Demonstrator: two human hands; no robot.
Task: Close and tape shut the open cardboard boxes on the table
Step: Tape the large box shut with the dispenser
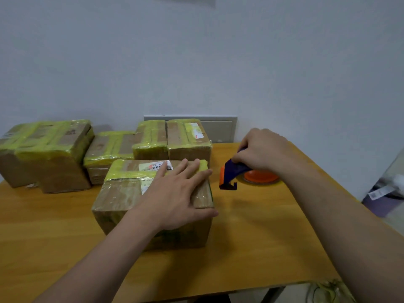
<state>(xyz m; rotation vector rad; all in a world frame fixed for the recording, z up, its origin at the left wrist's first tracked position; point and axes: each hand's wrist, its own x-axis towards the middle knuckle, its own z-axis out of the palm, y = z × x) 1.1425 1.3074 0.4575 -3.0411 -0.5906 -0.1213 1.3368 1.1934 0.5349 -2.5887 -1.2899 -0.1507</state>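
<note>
A closed cardboard box [122, 197] with yellow tape across its far top edge and a white label sits mid-table. My left hand [175, 193] lies flat on its lid, fingers spread and straight, thumb over the right edge. To the right, my right hand [262, 149] grips the handle of a blue and orange tape dispenser [234, 173], which rests on the table with its yellow tape roll [260, 178] lying flat. The dispenser stands apart from the box.
Several taped boxes stand along the back: a large one [46, 154] at the left, a low one [107, 149], two upright ones [170, 138]. The wooden table [251, 248] ends at the right and near edges. Bags [384, 193] lie on the floor beyond.
</note>
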